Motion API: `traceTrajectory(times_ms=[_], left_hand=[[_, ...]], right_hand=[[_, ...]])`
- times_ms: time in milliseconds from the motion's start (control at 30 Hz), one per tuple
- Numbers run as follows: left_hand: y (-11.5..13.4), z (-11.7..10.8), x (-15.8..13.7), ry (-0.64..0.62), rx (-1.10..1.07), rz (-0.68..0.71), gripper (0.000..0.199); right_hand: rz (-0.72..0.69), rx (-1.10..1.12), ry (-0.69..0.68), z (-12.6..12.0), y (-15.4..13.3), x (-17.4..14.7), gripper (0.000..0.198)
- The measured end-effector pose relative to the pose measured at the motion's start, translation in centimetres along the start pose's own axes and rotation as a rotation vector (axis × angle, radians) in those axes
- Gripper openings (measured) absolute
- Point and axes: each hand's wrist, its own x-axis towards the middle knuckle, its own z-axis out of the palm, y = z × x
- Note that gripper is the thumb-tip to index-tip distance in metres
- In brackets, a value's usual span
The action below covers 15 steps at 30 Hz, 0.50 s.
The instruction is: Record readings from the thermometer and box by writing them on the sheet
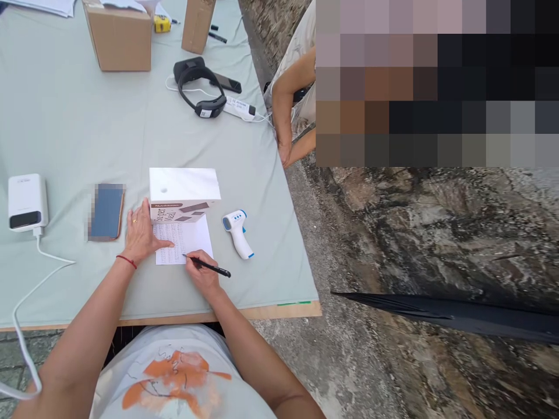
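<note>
My right hand [203, 271] grips a black pen [213, 267], its tip at the written lines on a sheet of white paper [196, 240]. My left hand [142, 234] is spread open, with the thumb stretched over the paper and the fingers along the left side of a white box [186, 185]. Brown print shows on the box's near face, and the box covers the far part of the sheet. Just right of the paper lies a white and blue infrared thermometer [238, 234]. A smartphone [107, 212] rests to the left of my left hand.
At far left a white power bank [27, 201] trails a white cable [21, 297]. Farther back are a black headset [201, 87], another phone [227, 82], a second power bank [239, 109] and cardboard boxes [124, 41]. Another person's arm [286, 105] is by the table's right edge.
</note>
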Motion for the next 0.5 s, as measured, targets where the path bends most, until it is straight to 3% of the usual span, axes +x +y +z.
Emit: traceTrajectory(times_ms=[500], left_hand=[[0.17, -0.19, 0.03, 0.006, -0.010, -0.011, 0.155]], right_hand=[[0.041, 0.025, 0.001, -0.06, -0.10, -0.09, 0.014]])
